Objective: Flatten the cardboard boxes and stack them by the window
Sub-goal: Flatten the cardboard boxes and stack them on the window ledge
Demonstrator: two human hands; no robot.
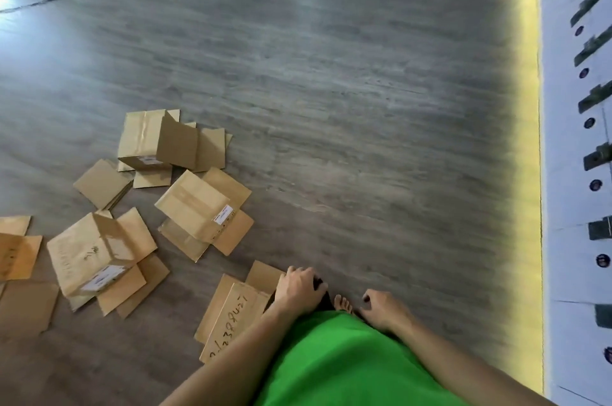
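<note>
Left hand [299,289] curled, grip unclear; right hand [384,309] loosely curled, empty. Beside left hand: flattened brown corrugated cardboard box [231,313], handwritten; wood-grain floor [331,107].

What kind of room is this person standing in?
Probably an indoor room at home or in an office, mostly bare: grey wood-look plank flooring, cardboard boxes scattered on it, and a white wall lined with small pictures on the right.

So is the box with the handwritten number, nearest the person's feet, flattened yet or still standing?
Flattened, it seems: the handwritten box lies low on the floor with flaps spread, unlike the box by the orange tool, which shows upright sides.
</note>
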